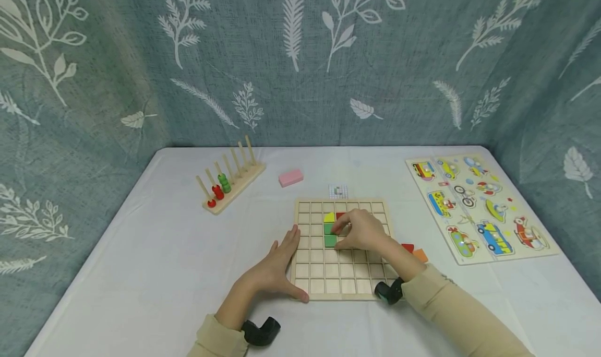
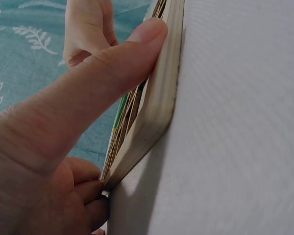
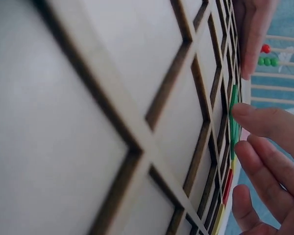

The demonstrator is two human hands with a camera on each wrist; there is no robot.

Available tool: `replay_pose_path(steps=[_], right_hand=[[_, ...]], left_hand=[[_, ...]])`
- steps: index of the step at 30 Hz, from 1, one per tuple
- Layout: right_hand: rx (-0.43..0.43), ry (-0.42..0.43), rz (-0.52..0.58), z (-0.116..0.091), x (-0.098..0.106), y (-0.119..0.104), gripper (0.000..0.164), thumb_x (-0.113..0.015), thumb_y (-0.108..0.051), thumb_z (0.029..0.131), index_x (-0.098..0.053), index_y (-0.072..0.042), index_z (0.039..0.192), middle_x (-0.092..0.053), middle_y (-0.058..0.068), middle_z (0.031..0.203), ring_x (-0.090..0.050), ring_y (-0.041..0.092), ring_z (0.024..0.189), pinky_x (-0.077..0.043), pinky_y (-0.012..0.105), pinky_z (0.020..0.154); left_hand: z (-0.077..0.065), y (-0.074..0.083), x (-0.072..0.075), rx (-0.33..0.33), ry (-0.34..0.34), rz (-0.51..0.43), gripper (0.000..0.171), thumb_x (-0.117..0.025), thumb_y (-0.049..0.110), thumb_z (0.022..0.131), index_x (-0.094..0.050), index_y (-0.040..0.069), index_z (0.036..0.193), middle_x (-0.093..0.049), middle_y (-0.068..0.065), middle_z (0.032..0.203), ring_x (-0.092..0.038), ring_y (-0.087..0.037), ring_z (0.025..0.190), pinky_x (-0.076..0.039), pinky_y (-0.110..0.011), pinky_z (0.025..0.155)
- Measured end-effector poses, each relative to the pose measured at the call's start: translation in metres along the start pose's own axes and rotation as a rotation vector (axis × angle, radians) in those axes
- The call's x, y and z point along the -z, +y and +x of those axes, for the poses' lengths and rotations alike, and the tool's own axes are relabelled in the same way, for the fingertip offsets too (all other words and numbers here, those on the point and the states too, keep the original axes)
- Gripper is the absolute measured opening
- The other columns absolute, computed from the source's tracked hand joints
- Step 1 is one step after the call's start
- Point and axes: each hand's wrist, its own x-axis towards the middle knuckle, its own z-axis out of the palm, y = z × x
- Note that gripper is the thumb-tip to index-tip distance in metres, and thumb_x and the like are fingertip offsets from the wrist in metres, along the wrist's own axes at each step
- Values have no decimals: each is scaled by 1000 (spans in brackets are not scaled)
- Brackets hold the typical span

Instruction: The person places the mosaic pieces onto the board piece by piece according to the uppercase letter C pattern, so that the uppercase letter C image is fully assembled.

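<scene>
Far left, a bead rack point(image 1: 237, 186) is standing at an angle, with red and green beads sitting on its nearer pegs. Next over, the left hand point(image 1: 272, 265) is spreading its fingers along the board's left edge, thumb resting at the near corner; looks like it's just steadying the thing, not gripping. A pink block point(image 1: 290, 178) is lying beyond it.

The board point(image 1: 347, 297) is lying flat in the middle, and a small card point(image 1: 338, 192) with a tiny coloured print is sitting just past its far edge. Cells in the far half are holding a yellow tile point(image 1: 329, 217), two green tiles point(image 1: 330, 241) and a red tile point(image 1: 340, 215) partly hiding behind fingers. The right wrist view is showing another yellow tile point(image 3: 218, 219) past the red.

The right hand point(image 1: 363, 230) is bending loosely over the greens, thumb and fingertip touching there with a gap between them; I'm not seeing it pinching anything.

Progress-wise, I'm guessing partway: a small cluster is sitting in place, while a red piece point(image 1: 407, 247) and an orange piece point(image 1: 420, 256) are lying off the board's right side. Most visible cells are going without tiles; can't tell if they're all needing one.

Far right, a vehicle puzzle point(image 1: 476, 211) is lying untouched.
</scene>
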Motion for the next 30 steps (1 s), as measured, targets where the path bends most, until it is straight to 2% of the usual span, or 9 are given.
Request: replay_pose_path(steps=[12, 20, 30], right_hand=[[4, 1, 51, -2, 5, 2, 25, -83, -18, 63, -73, -19, 85, -66, -12, 78, -52, 10, 63, -42, 26, 55], [32, 8, 111, -9, 11, 9, 26, -82, -14, 64, -72, -13, 89, -67, -6, 83, -50, 14, 67, -43, 27, 57], [52, 32, 132, -20, 25, 22, 26, -81, -14, 66, -72, -9, 90, -67, -1, 86, -49, 18, 71, -44, 29, 58]], left_hand=[[0, 0, 0, 3, 5, 3, 133, -87, 43, 50, -5, 0, 145, 3, -12, 152, 2, -22, 139, -2, -47, 111], [0, -1, -2, -6, 7, -11, 133, -88, 42, 49, -6, -2, 145, 1, -14, 152, 1, -25, 139, -3, -48, 110], [1, -2, -2, -9, 20, -15, 134, -88, 43, 48, -8, -3, 145, 0, -14, 152, 0, -25, 139, -4, -49, 110]])
